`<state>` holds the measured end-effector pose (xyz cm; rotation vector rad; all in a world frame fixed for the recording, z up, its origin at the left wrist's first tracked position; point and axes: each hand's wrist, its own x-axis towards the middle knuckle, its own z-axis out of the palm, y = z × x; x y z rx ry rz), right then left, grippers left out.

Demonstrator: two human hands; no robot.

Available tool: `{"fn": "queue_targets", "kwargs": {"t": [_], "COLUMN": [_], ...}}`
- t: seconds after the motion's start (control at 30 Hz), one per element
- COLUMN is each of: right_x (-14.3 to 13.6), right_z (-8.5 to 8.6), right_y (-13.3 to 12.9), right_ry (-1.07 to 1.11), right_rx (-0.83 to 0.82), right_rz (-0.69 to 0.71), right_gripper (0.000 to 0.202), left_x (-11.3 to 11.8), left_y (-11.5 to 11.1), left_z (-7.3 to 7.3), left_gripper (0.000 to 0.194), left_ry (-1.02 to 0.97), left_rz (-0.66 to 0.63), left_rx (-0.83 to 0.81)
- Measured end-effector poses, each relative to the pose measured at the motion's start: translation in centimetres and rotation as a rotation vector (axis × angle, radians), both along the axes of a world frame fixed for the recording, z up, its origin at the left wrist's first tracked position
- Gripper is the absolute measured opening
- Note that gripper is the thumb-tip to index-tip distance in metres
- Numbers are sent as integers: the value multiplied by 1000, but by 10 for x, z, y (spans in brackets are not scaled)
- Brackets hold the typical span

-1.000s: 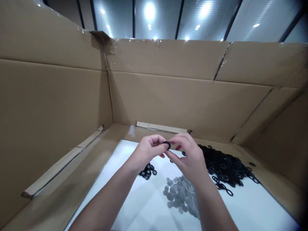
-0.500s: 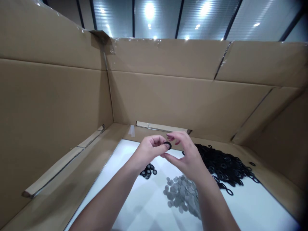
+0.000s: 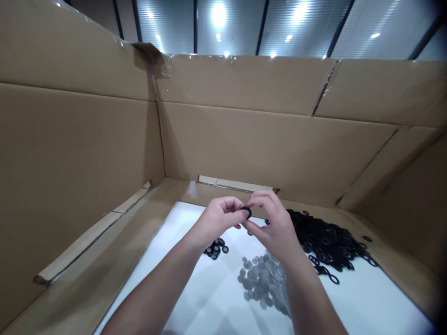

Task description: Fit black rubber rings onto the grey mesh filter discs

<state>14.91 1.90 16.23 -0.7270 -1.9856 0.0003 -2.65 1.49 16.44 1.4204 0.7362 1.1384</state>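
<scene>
A small black ring (image 3: 248, 212) is raised above the white board, its centre partly covered by a thumb. My left hand (image 3: 223, 217) pinches it between thumb and fingers. My right hand (image 3: 270, 221) grips the ring's right side, the index finger at its upper edge and the thumb below. Under the hands lies a heap of flat grey discs (image 3: 263, 279), partly hidden by my right forearm. Left of it, beside my left wrist, is a small group of black rings with grey centres (image 3: 215, 249). A large pile of black rings (image 3: 330, 239) spreads to the right of my right hand.
Tall cardboard walls (image 3: 237, 135) enclose the white board (image 3: 199, 298) at the back and both sides. Folded cardboard strips (image 3: 101, 228) run along the left and back. A piece of clear tape (image 3: 192, 189) sits near the back left corner. One loose ring (image 3: 367, 238) lies far right.
My right hand's fingers have closed in on the ring, the index finger coming down to its edge. The left hand still holds it, shifted slightly right.
</scene>
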Motion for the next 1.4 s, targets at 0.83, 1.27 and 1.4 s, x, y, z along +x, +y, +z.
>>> {"fn": "queue_targets", "kwargs": {"t": [0.83,1.27,1.4], "right_x": [4,-2,2], "right_z": [0,-4,-2], "right_y": [3,4,4], "right_ry": [32,-23,-45], "right_rx": [-37,-57,-71], "right_rz": [31,24,58], "right_gripper": [38,43,28], "left_x": [2,1,2], "left_y": [-2,0,1], "left_z": [0,-1,0], "left_gripper": [19,17,19], "left_ry": [25,11,8], "left_rz": [13,37,13], "left_rx": [-7,3,1]}}
